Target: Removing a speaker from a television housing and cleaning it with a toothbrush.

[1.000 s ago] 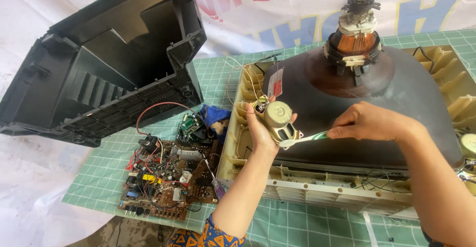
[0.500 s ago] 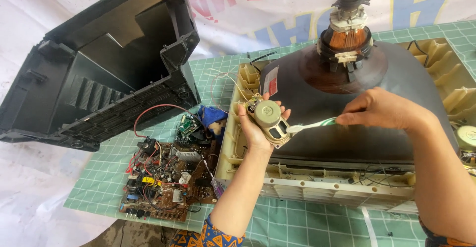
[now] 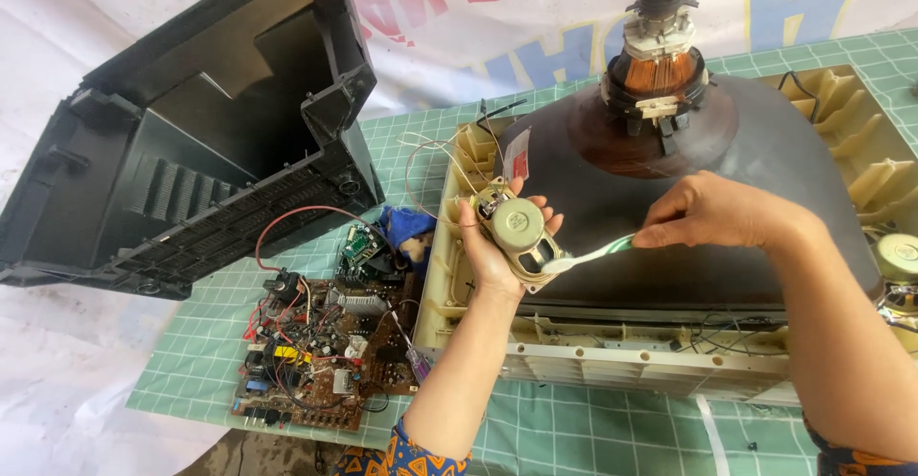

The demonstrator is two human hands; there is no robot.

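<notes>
Your left hand (image 3: 492,247) is wrapped around a small oval speaker (image 3: 517,232), held up over the left edge of the picture tube (image 3: 765,199) in its beige front frame (image 3: 650,361). Your right hand (image 3: 712,213) pinches a white-and-green toothbrush (image 3: 593,254), its handle end hidden in your fist, its bristle head hard to make out against the speaker's rim. The tube's neck (image 3: 660,17) is cut off at the top edge, and a second speaker (image 3: 899,256) peeks out behind your right forearm.

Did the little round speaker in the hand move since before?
Yes, a little. The speaker in the left hand has risen and tilted, from beside the beige frame corner to sit higher against the dark picture tube.
</notes>
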